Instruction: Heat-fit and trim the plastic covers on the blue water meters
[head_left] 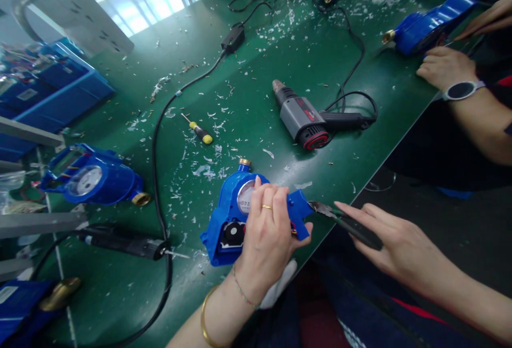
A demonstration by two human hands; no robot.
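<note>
My left hand is wrapped over a blue water meter at the front edge of the green table. Its round dial and a black part in an open compartment show beside the fingers. A blue flap sticks out on the meter's right side, with thin coloured wires near it. My right hand grips dark-handled pliers, whose metal jaws meet the edge of the flap. Whether the jaws are closed on it is too small to tell.
A heat gun and a yellow-black screwdriver lie beyond the meter. Left are another blue meter, an electric screwdriver, a black cable and a blue crate. At right, a person's hands work on a meter.
</note>
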